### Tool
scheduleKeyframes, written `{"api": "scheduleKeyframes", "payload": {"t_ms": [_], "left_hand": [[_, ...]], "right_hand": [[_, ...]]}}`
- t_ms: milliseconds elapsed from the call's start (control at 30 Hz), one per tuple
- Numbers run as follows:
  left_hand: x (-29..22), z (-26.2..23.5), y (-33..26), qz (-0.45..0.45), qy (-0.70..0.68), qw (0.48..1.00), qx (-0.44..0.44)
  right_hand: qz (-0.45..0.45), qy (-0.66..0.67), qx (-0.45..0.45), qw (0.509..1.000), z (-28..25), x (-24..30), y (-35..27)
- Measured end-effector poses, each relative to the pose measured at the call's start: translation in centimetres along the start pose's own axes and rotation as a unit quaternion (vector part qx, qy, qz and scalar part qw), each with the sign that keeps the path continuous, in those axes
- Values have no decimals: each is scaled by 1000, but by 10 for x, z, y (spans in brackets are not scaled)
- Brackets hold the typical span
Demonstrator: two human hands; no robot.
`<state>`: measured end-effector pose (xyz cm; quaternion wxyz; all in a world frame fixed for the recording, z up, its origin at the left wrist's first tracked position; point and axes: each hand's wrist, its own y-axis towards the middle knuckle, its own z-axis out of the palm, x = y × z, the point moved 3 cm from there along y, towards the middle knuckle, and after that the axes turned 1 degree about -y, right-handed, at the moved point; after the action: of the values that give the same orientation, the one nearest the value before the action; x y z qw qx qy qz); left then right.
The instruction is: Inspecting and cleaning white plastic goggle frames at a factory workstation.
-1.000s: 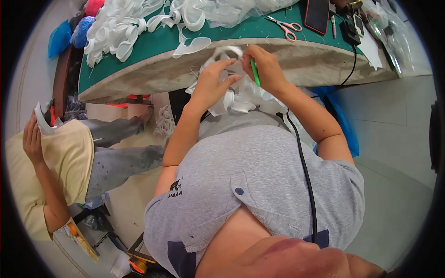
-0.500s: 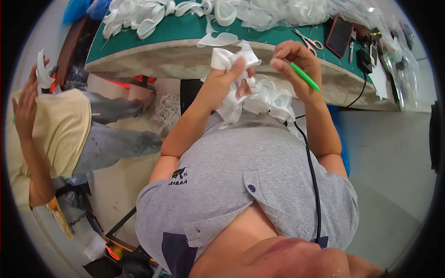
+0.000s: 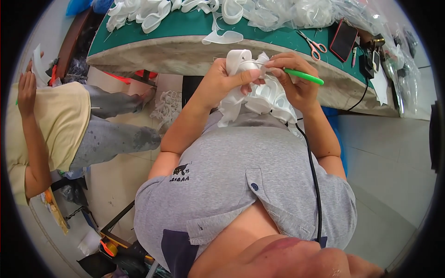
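In my left hand (image 3: 221,84) a white, curved, flexible moulded piece (image 3: 238,57) is gripped, thumb pressed along its near side. My right hand (image 3: 300,90) is closed on a slim tool with a bright green handle (image 3: 303,76). Its fingertips meet the right end of the white piece; the tool's working tip is hidden there. Below both hands, several similar white pieces (image 3: 259,103) are heaped on my lap. Just beyond them, a loose thin white offcut (image 3: 225,37) lies on the green table top (image 3: 185,28).
Along the far side lie more white pieces (image 3: 155,16) and clear plastic bags (image 3: 296,14). Pink-handled scissors (image 3: 316,49), a phone (image 3: 343,41) and a black adapter (image 3: 369,64) are at right. A co-worker (image 3: 55,125) sits at left. White scraps (image 3: 167,109) lie on the floor.
My right hand has come left and down to the white piece, bringing the green-handled tool along. The left hand has turned the piece slightly. The co-worker's hands have shifted.
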<state>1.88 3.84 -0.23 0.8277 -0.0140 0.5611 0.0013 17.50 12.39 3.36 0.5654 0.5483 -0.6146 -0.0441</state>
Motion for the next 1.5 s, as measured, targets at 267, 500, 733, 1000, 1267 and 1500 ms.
{"api": "scheduleKeyframes", "payload": {"t_ms": [267, 500, 733, 1000, 1267, 1500], "left_hand": [[0, 4, -6, -56, -8, 959, 279], [15, -3, 9, -21, -104, 994, 35], [19, -7, 8, -119, -173, 977, -42], [18, -46, 22, -72, -430, 898, 56], [-5, -60, 13, 10, 124, 990, -71], [1, 22, -39, 135, 641, 746, 119]], "right_hand": [[288, 160, -46, 943, 5, -38, -4], [61, 81, 24, 995, -14, -5, 4], [-167, -265, 104, 944, 9, 0, -3], [-173, 44, -387, 905, -40, 14, -5], [61, 120, -446, 885, -121, -21, -27], [172, 15, -230, 958, -49, -11, 8]]}}
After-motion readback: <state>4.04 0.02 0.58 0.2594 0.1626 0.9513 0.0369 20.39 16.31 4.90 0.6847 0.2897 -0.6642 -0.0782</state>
